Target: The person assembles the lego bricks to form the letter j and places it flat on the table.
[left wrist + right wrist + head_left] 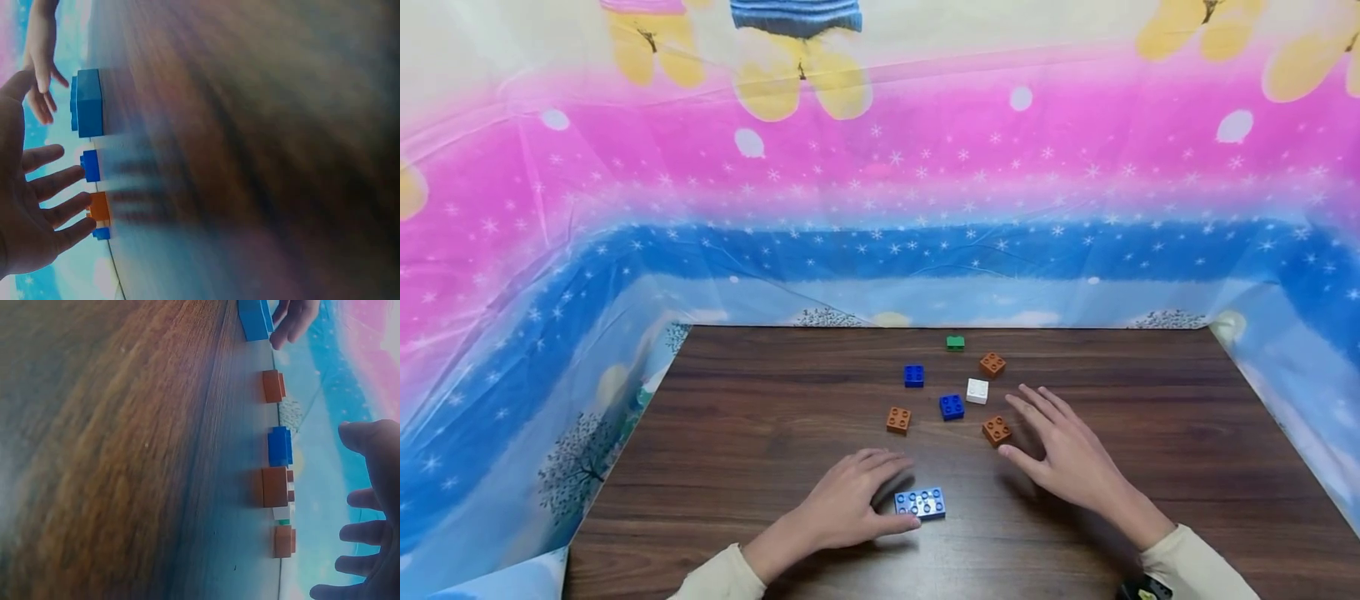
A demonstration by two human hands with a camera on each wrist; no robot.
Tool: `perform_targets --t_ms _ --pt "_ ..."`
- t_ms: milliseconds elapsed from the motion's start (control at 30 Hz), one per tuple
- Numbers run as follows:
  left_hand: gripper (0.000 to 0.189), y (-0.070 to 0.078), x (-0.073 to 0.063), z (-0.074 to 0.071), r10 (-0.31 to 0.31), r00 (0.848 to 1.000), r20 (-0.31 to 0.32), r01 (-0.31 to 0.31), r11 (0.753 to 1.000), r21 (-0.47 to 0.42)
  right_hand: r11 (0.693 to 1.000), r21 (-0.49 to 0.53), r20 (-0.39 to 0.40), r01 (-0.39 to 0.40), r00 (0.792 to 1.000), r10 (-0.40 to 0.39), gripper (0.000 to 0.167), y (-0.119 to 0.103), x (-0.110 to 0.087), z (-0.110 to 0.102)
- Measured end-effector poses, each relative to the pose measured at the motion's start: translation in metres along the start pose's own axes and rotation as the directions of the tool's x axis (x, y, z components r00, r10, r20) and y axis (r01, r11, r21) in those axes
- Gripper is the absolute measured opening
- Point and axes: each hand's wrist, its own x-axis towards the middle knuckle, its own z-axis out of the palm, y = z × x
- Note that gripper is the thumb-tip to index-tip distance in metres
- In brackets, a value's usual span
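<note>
My left hand (850, 500) is spread around the left end of a long blue toy brick (928, 503) with two rows of studs, its thumb overlapping the near edge in the head view. In the left wrist view, that brick (90, 103) stands apart from the spread fingers. Off to the right, my right hand (1067, 454) hovers low over the table with fingers extended and nothing held. Nearest to its thumb lies an orange-brown square brick (997, 430). In the right wrist view, this orange-brown brick (275, 487) sits away from the fingers.
Farther back on the brown wooden table (760, 400) lie two dark blue bricks (952, 407), a white brick (977, 391), two more orange-brown bricks (898, 420) and a small green brick (955, 342). A patterned pink and blue cloth (880, 250) hangs behind and beside the table.
</note>
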Motion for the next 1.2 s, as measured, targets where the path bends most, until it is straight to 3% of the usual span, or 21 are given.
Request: perform_targets --t_ms 533,900,1200 --pt "0.076 0.006 0.011 0.006 0.057 0.997 0.060 -0.061 0.996 0.059 0.999 0.041 0.071 0.002 0.997 -0.005 0.071 0.000 0.010 0.016" --pt "0.045 0.003 0.017 0.008 0.102 0.992 0.070 -0.107 0.992 0.063 0.999 0.033 0.079 0.014 0.997 -0.016 0.067 0.004 0.015 0.020" --pt "0.040 0.001 0.024 0.008 0.119 0.990 0.074 -0.124 0.990 0.066 1.000 0.027 0.097 0.006 0.995 -0.008 0.062 0.005 0.016 0.023"
